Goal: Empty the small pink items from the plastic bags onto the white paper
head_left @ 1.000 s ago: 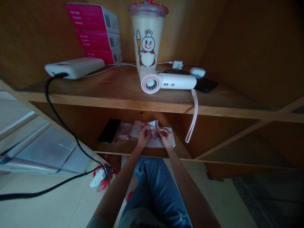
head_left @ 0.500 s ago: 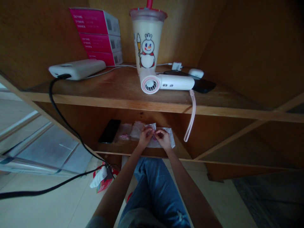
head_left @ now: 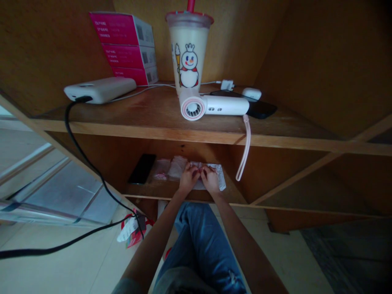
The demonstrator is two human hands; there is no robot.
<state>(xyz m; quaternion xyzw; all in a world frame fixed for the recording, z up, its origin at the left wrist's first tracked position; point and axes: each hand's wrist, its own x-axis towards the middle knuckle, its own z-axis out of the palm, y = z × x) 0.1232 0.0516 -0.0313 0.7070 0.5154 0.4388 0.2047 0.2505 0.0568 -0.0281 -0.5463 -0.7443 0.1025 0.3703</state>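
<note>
On the lower shelf, my left hand and my right hand meet with fingertips pinched at a small clear plastic bag. Most of that bag is hidden by my fingers. Under and beside my right hand lies a silvery patterned sheet. Left of my left hand is a stack of clear plastic bags. Farther left, another clear bag has small pink pieces in it. A black phone lies at the left end of this row.
The upper shelf bears a drink cup, a white handheld fan with a hanging pink strap, a white power bank and pink boxes. A black cable hangs down on the left.
My hands have drawn closer together and their fingers have curled in, covering more of the small bag, whose top edge showed more clearly before. The bags and phone beside them stay put.
</note>
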